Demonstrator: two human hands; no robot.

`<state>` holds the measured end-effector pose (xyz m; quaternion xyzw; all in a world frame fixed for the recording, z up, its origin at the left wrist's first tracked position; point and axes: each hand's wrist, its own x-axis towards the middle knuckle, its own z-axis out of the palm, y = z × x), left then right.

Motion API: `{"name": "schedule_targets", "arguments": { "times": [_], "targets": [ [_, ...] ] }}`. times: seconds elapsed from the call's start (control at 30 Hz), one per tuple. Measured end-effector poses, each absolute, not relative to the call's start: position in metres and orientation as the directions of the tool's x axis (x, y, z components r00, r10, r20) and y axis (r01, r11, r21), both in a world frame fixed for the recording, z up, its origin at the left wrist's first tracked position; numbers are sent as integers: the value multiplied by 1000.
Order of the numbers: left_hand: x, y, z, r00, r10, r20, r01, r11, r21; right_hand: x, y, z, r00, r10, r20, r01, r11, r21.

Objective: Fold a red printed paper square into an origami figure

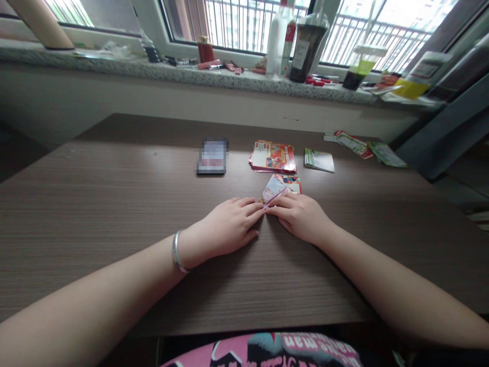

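Observation:
A colourful printed sheet of paper point(275, 187) lies partly folded on the table in front of me, with a slanted folded edge running toward a pointed near corner. My left hand point(231, 224) rests beside it, fingers stretched out and thumb apart, its index fingertip touching that corner. From the other side my right hand point(301, 215) holds the folded edge, its fingertips pressed on the paper and covering part of it. What lies under the right palm is hidden. A silver bangle point(176, 252) circles my left wrist.
Behind the paper lie a stack of red printed sheets point(274, 156), a small stack of green-and-white cards point(319, 160) and a pixelated phone-like object point(212, 157). More printed strips point(354, 144) are at the back right. Bottles and cups crowd the granite windowsill point(237, 77).

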<state>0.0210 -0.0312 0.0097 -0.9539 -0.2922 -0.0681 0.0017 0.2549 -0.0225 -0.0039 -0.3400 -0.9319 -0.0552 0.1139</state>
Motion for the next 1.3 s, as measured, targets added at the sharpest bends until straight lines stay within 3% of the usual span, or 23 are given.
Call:
{"name": "schedule_targets", "arguments": {
  "times": [0.6,1.3],
  "targets": [
    [21,-31,8,823,556,114,558,-830,11,263,-25,8,-669,716,199,743,656,135],
    [16,-32,7,823,553,126,556,-831,14,286,-21,14,-460,872,167,888,454,75]
  ]
}}
